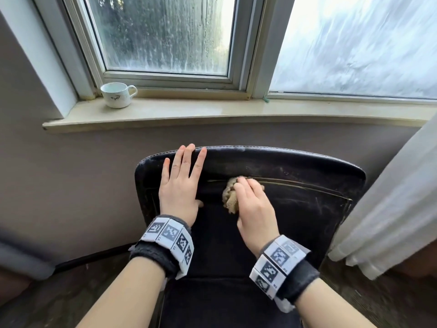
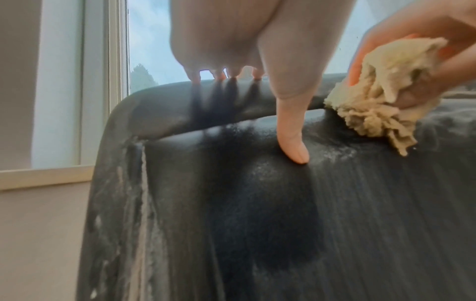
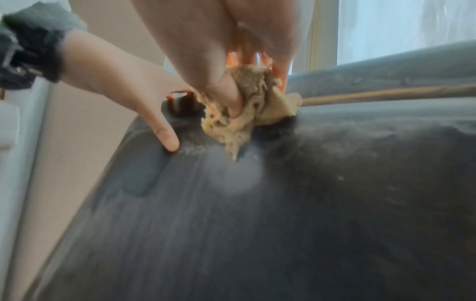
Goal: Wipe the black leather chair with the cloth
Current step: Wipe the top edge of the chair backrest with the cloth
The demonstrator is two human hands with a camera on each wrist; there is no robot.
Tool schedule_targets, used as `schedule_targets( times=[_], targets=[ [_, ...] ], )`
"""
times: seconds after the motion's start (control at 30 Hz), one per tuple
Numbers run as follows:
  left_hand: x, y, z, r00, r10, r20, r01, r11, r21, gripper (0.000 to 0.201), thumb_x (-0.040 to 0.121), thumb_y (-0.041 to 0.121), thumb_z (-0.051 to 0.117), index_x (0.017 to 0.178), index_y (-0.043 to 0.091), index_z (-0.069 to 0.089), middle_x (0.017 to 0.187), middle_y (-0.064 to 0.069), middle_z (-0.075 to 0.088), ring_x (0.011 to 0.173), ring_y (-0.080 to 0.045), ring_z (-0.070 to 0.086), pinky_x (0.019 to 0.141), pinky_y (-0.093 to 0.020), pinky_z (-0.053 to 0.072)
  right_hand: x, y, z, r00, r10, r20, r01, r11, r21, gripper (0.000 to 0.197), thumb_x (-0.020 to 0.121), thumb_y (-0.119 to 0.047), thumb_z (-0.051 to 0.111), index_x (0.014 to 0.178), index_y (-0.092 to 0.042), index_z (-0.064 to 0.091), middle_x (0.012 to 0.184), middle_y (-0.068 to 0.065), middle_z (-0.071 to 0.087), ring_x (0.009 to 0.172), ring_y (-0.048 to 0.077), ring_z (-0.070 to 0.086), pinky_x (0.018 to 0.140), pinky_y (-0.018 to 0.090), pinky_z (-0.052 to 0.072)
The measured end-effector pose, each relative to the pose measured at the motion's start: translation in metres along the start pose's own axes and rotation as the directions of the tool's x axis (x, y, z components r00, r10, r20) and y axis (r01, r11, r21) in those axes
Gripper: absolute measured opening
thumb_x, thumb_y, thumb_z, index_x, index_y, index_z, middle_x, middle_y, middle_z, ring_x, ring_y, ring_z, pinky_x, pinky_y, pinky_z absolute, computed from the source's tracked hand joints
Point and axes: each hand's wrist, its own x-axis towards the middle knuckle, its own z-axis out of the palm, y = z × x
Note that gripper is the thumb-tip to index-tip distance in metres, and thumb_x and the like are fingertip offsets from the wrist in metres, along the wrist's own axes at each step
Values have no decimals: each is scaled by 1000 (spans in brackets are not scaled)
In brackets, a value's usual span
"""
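Observation:
A black leather chair (image 1: 307, 204) stands under the window with its dusty, scuffed backrest facing me. My left hand (image 1: 181, 183) lies flat on the backrest's upper left, fingers straight and reaching its top edge; its thumb (image 2: 293, 142) presses the leather. My right hand (image 1: 254, 204) grips a crumpled beige cloth (image 1: 230, 197) and holds it against the backrest by the seam, just right of the left hand. The cloth (image 3: 247, 114) is bunched round the right thumb, and it (image 2: 378, 97) also shows in the left wrist view. Dust streaks mark the leather (image 3: 231, 203).
A white cup (image 1: 117, 94) stands on the left of the stone windowsill (image 1: 212, 112) behind the chair. A pale curtain (image 1: 387, 200) hangs against the chair's right side. The wall (image 1: 71, 174) lies left of the chair, and dark floor (image 1: 71, 292) below.

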Motion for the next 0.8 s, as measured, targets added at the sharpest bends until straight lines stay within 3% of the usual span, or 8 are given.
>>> schedule_targets(
  times=[0.1,0.2,0.3,0.43,0.5,0.6,0.7,0.8],
  targets=[
    [3,2,3,997,-33,-75,37,998,49,115,47,12,85,144,21,25,146,-9,35,137,-25,30,111,-42,16,12,-24,4,997,67,43,-72,988,134,36,49,10,52,78,-10,57,86,8,62,87,30,58,86,40,48],
    [6,0,6,978,-37,-203,51,997,64,85,69,5,62,143,23,25,137,-8,29,131,-22,29,104,-44,24,18,-54,20,998,-36,53,24,978,209,22,60,9,49,72,-9,54,79,9,60,82,31,57,81,39,48],
    [6,-4,4,986,-20,-165,33,997,74,103,55,8,73,144,24,24,136,-8,28,131,-22,28,103,-43,23,12,-31,19,995,-67,74,50,978,204,23,66,7,51,83,-7,58,90,8,63,93,29,59,88,33,47],
    [6,1,6,994,-55,-97,64,994,90,124,39,20,86,144,24,20,137,-8,24,132,-22,24,106,-45,25,8,-15,2,994,92,53,-99,983,156,37,51,14,55,82,-6,57,84,8,62,87,30,60,86,30,42],
    [5,4,8,984,-83,-158,97,992,85,101,58,12,73,143,24,21,136,-8,24,131,-21,25,106,-46,29,19,-39,9,986,148,74,-160,965,209,37,45,14,54,76,-7,56,78,10,61,79,31,58,79,31,42],
    [3,0,10,963,-61,-264,85,993,83,72,76,10,45,144,23,25,136,-9,26,130,-21,27,105,-47,30,24,-60,20,997,28,67,-50,937,345,27,54,13,51,71,-7,53,75,9,60,78,30,57,74,31,42],
    [3,-5,7,985,-55,-166,71,993,94,103,55,10,75,144,23,23,137,-8,25,131,-21,26,107,-44,27,17,-24,14,990,-87,115,49,954,295,19,74,0,43,83,-8,58,90,4,63,92,25,58,80,31,48],
    [6,-1,2,996,-66,-55,70,995,69,131,37,28,90,145,25,17,139,-7,20,134,-21,19,109,-45,26,11,11,-1,994,20,109,-47,966,253,31,66,1,41,89,-9,58,94,3,61,94,24,58,80,25,45]
  ],
)
